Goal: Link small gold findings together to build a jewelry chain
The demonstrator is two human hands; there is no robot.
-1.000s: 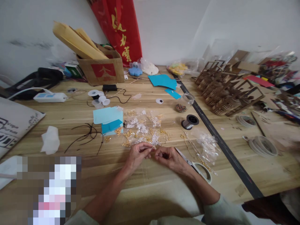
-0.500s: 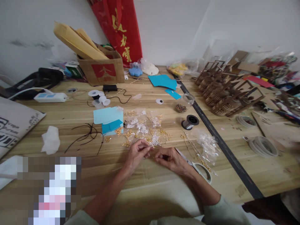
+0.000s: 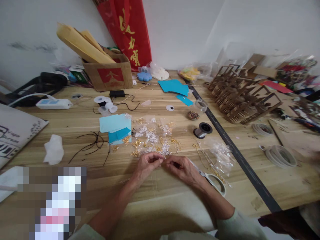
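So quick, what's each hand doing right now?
Left hand: closed in a pinch; anything held is too small to tell.
Right hand: curled closed; whether it holds anything cannot be told.

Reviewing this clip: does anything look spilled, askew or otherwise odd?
Possibly: many tiny gold and silver pieces lie loose on the brown wooden tabletop beyond the left hand, near small clear plastic bags, though that may be deliberate. Thin black cords lie tangled to their left. A pixelated patch hides part of the lower left.
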